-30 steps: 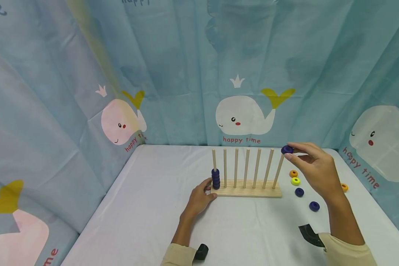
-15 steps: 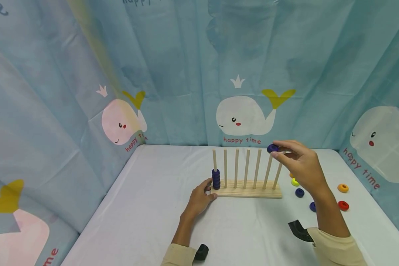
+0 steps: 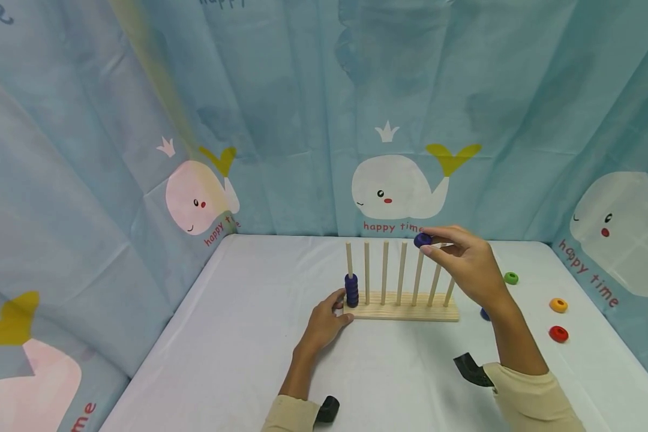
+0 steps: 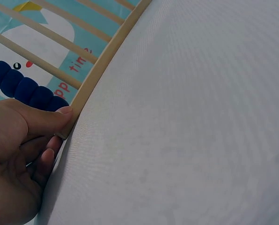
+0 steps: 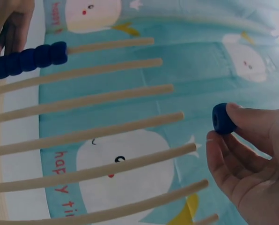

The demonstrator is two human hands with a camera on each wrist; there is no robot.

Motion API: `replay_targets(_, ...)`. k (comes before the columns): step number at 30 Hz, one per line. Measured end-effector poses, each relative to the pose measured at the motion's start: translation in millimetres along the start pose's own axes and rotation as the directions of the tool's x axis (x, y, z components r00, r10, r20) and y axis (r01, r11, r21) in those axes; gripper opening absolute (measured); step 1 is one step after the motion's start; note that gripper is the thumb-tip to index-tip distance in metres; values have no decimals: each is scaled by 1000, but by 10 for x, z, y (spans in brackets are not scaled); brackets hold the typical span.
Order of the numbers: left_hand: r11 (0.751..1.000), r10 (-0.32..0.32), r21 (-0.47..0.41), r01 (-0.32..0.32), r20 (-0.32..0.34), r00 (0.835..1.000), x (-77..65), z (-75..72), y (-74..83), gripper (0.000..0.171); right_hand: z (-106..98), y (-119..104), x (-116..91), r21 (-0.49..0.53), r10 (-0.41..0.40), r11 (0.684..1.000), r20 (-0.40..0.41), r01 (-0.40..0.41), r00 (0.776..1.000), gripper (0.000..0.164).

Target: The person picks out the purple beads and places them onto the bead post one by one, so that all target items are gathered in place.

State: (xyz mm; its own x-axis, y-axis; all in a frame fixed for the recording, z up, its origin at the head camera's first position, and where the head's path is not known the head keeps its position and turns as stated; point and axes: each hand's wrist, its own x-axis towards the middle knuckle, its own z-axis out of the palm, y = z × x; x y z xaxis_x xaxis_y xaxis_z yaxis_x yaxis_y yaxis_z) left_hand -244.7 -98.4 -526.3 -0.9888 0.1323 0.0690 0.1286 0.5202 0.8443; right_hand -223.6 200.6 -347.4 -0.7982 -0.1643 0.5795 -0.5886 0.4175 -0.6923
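Note:
A wooden peg rack [image 3: 405,311] with several upright pegs stands on the white table, and several dark blue beads [image 3: 351,291] are stacked on its leftmost peg. At the rack's left end, my left hand [image 3: 321,324] grips the base; the left wrist view shows the thumb on the base's edge, close beside the lowest bead. Another blue bead [image 5: 223,118] is pinched between thumb and fingers of my right hand [image 3: 467,264]. In the right wrist view this bead is apart from the peg tips, its hole facing them.
On the table to the right lie a green bead [image 3: 511,278], an orange bead [image 3: 558,305] and a red bead [image 3: 558,334]. A blue bead [image 3: 485,314] is partly hidden by the right forearm. A whale-print curtain [image 3: 281,120] hangs behind the table.
My right hand has moved left along the tops of the pegs, carrying the blue bead. The green and red beads have come into sight. The left hand and rack have stayed in place.

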Motion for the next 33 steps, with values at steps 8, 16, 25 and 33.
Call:
replay_targets(8, 1000, 5, -1, -5, -1, 1000, -1, -10, -6, 65, 147, 3, 84, 21, 0, 1000, 28, -1, 1000, 34)
replay_targets(16, 1000, 2, -15, -2, 6, 1000, -17, -25, -1, 65, 266, -27, 160, 4, -26, 1000, 48, 26, 999, 34)
replay_targets(25, 1000, 7, -18, -7, 7, 1000, -8, -30, 24, 67, 392, -74, 232, 69, -24, 997, 80, 19, 996, 32)
replay_targets(33, 1000, 2, -17, -2, 9, 1000, -14, -28, 12, 66, 516, -97, 272, 74, -45, 997, 94, 38, 995, 33)
